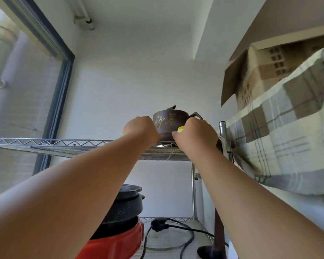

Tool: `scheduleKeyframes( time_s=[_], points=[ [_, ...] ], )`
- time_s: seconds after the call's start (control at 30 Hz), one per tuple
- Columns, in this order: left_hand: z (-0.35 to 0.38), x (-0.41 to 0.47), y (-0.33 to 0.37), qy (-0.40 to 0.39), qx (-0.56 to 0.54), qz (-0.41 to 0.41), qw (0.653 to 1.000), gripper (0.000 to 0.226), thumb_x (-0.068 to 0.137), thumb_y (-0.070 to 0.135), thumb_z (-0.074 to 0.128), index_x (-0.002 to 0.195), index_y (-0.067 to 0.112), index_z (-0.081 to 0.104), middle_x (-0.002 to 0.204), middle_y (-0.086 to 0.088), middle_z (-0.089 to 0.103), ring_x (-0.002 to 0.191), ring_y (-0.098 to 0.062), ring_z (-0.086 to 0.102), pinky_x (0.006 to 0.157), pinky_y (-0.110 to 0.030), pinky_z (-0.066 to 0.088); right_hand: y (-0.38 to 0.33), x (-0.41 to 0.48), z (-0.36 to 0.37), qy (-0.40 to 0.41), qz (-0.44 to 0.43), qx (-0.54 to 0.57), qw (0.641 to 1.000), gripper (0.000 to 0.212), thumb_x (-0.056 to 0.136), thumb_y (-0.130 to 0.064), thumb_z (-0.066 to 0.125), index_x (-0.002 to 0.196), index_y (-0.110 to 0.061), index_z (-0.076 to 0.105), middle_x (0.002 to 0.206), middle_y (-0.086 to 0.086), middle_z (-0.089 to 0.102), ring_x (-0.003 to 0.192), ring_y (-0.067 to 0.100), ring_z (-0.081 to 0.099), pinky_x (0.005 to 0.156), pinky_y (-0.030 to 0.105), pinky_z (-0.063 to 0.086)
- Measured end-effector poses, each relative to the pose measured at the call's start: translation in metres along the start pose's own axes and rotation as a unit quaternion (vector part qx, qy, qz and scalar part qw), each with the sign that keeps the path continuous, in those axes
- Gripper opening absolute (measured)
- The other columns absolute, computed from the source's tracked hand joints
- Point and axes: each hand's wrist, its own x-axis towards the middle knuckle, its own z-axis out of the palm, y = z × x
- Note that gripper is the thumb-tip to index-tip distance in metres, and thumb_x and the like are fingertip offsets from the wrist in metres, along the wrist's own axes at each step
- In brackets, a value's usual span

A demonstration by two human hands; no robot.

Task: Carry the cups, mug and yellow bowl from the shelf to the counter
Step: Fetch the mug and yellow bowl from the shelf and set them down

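Here we reach both forearms up to the wire shelf [45,144]. Our left hand [141,128] and right hand [195,133] curl against either side of the upright brown mug [169,124], its handle pointing right, near the shelf's right post [223,131]. A yellow bowl [180,129] peeks beside the right fingers. Open shelf lies leftward; a checked cloth [288,143] crowds the right.

A home kitchen storage corner: wire shelf [45,144], electric cooking pot [120,212], cardboard box [251,75], hanging towel [288,137].

White walls [138,81], dark-framed window [60,86]
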Motion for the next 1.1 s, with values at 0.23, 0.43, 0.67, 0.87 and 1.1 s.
scheduleKeyframes(
  time_s=[0.23,0.43,0.67,0.87,1.1],
  points=[
    [0.000,0.016,-0.023,-0.024,-0.058,-0.077,0.995,0.018,0.071,0.019,0.065,0.062,0.011,0.052,0.058,-0.004,0.056,0.049,-0.018,0.051,0.042,-0.019,0.031,0.010,0.021,-0.008,-0.052,0.088,0.058,0.993,0.019,0.065,-0.021,0.064,0.077,-0.015,0.051,0.070,0.001,0.049,0.070,0.029,0.051,0.057,0.023,0.035],
    [-0.020,0.030,-0.039,-0.163,-0.061,-0.124,0.977,0.023,0.095,0.025,0.052,0.083,0.009,0.061,0.067,-0.001,0.065,0.053,-0.015,0.054,0.047,-0.021,0.043,0.020,0.040,-0.015,-0.128,0.194,0.224,0.946,0.010,0.076,-0.007,0.068,0.081,-0.001,0.062,0.057,0.007,0.064,0.043,0.016,0.064,0.034,0.014,0.039],
    [-0.018,0.046,-0.070,-0.207,-0.568,-0.296,0.740,0.017,0.096,0.006,0.050,0.080,0.006,0.046,0.072,-0.008,0.042,0.059,-0.016,0.046,0.032,-0.020,0.049,0.031,0.044,-0.025,-0.245,0.266,0.316,0.877,0.029,0.092,-0.006,0.056,0.121,-0.007,0.053,0.089,0.014,0.069,0.024,0.005,0.054,0.026,0.006,0.023],
    [-0.020,0.040,-0.070,-0.193,-0.537,-0.254,0.781,0.026,0.096,0.004,0.047,0.070,0.003,0.050,0.063,-0.006,0.043,0.047,-0.013,0.051,0.031,-0.023,0.049,0.042,0.041,-0.028,-0.222,0.279,0.343,0.869,0.030,0.088,-0.018,0.060,0.115,-0.009,0.050,0.079,0.013,0.064,0.028,0.007,0.058,0.027,0.014,0.042],
    [-0.040,0.030,-0.066,-0.135,-0.612,-0.232,0.744,0.026,0.093,0.002,0.039,0.069,0.004,0.046,0.067,-0.008,0.044,0.056,-0.014,0.046,0.041,-0.026,0.056,0.034,0.031,-0.035,-0.180,0.251,0.371,0.876,0.041,0.087,-0.040,0.065,0.107,-0.005,0.059,0.077,0.012,0.068,0.041,0.011,0.061,0.033,0.019,0.048]
  ],
)
